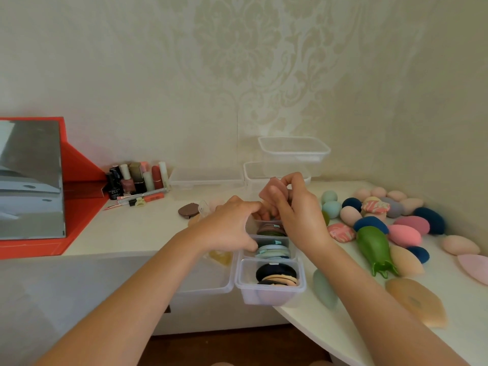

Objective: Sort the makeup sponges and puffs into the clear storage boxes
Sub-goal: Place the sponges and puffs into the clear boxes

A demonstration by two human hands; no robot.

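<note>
Pink puff (272, 190) was pinched in right hand (298, 212) above clear storage box (266, 297) | left hand (227, 225) reached its far compartment, grip unclear | loose sponges (404, 235) lay right.

**Two bare arms reaching in from the near edge**

Only the person's arms and hands are in view. The left forearm (132, 299) enters from the near left corner and the right forearm (383, 299) from the near right. Both are uncovered along their whole visible length, from the frame's edge to the wrist. The left hand (232, 223) and the right hand (298, 207) are bare too, with smooth backs and rounded knuckles. The fingernails are too blurred to describe.
</note>
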